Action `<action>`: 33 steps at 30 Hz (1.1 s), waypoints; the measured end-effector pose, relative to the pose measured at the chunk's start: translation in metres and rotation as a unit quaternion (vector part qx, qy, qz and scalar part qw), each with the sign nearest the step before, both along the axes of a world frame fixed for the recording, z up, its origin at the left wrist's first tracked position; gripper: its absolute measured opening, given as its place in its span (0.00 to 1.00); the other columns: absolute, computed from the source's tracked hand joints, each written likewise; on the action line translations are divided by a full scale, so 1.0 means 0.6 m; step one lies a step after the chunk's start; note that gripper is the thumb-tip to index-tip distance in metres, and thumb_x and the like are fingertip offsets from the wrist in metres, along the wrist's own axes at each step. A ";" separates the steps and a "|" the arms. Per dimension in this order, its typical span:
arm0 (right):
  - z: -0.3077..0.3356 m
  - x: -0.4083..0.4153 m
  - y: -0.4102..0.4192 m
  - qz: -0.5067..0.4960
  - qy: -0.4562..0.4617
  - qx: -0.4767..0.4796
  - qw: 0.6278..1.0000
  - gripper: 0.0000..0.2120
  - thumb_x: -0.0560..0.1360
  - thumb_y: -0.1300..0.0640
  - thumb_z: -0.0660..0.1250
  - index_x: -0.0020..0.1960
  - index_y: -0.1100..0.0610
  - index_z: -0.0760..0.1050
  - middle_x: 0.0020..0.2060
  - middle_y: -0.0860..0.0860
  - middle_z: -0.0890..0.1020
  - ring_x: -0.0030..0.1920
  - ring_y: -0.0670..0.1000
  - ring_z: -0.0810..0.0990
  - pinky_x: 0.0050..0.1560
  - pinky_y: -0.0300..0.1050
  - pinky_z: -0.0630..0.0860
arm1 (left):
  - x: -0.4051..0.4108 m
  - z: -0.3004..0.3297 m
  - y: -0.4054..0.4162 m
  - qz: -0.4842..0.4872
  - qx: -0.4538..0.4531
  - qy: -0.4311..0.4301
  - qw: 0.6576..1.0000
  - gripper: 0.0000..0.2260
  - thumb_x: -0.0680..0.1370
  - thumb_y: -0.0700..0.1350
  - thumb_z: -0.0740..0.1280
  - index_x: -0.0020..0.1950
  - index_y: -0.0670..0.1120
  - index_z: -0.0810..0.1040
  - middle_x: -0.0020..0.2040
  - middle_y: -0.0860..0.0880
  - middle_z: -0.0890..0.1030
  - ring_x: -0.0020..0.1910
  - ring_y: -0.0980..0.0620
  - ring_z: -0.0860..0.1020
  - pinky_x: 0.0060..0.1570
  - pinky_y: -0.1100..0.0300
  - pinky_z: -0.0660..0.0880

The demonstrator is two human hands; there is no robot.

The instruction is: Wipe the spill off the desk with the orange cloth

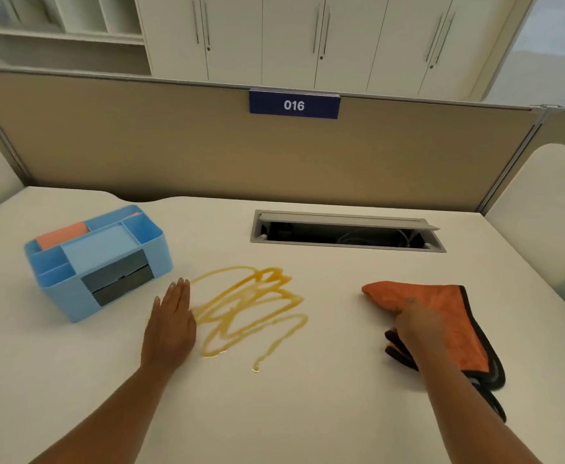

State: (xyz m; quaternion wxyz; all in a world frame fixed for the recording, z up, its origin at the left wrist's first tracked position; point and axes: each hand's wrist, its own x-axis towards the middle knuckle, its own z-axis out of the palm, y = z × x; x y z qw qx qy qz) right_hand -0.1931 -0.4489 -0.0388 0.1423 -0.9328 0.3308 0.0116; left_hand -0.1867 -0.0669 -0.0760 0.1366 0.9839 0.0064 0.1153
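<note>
A yellow-orange spill [251, 309] loops in thin squiggles across the middle of the white desk [307, 413]. My left hand [170, 324] lies flat on the desk, fingers together, its edge touching the spill's left side. The orange cloth [441, 303], edged in black with a dark underside, lies folded to the right of the spill. My right hand [418, 333] is blurred and rests on the cloth's near left part; whether its fingers are closed on the cloth is unclear.
A light blue desk organiser [98, 259] with a grey drawer and an orange item in a back compartment stands at the left. An open cable hatch [348, 231] sits at the back of the desk, before a beige partition [207, 152] labelled 016.
</note>
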 end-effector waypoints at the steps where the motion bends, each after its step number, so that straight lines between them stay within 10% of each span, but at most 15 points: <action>1: 0.002 0.003 -0.002 -0.001 -0.002 -0.004 1.000 0.11 0.78 0.61 0.56 0.38 0.59 0.69 0.28 0.52 0.72 0.27 0.49 0.71 0.25 0.39 0.67 | -0.006 -0.007 0.026 0.027 -0.010 0.010 1.000 0.23 0.79 0.39 0.54 0.73 0.39 0.56 0.74 0.40 0.62 0.74 0.43 0.59 0.73 0.47 0.53; 10: -0.013 0.001 0.037 0.021 -0.095 -0.008 0.995 0.17 0.78 0.55 0.54 0.36 0.61 0.74 0.28 0.53 0.73 0.28 0.51 0.70 0.31 0.43 0.68 | -0.020 -0.038 0.125 0.075 -0.044 0.093 0.992 0.22 0.80 0.42 0.50 0.74 0.40 0.53 0.77 0.43 0.54 0.76 0.47 0.53 0.74 0.51 0.46; 12: -0.025 -0.007 0.052 0.074 -0.074 -0.024 0.994 0.20 0.79 0.51 0.50 0.56 0.61 0.75 0.45 0.59 0.79 0.47 0.58 0.77 0.51 0.53 0.74 | -0.022 -0.043 0.131 0.063 -0.046 0.086 0.993 0.22 0.80 0.42 0.50 0.74 0.40 0.53 0.77 0.43 0.54 0.76 0.48 0.53 0.75 0.52 0.46; 15: -0.059 -0.016 0.068 0.127 0.014 -0.040 0.991 0.27 0.79 0.44 0.49 0.75 0.51 0.50 0.76 0.59 0.54 0.75 0.59 0.50 0.72 0.64 0.47 | -0.022 -0.046 0.133 0.053 -0.032 0.089 0.994 0.23 0.81 0.44 0.49 0.75 0.41 0.50 0.77 0.44 0.52 0.77 0.49 0.51 0.75 0.52 0.45; 33: -0.078 0.096 0.249 0.166 -0.093 0.042 0.981 0.23 0.81 0.53 0.48 0.75 0.57 0.52 0.76 0.55 0.55 0.76 0.53 0.49 0.74 0.58 0.41 | -0.009 -0.049 0.135 0.042 -0.011 0.104 0.994 0.24 0.81 0.48 0.45 0.75 0.42 0.45 0.78 0.45 0.46 0.77 0.50 0.45 0.76 0.53 0.42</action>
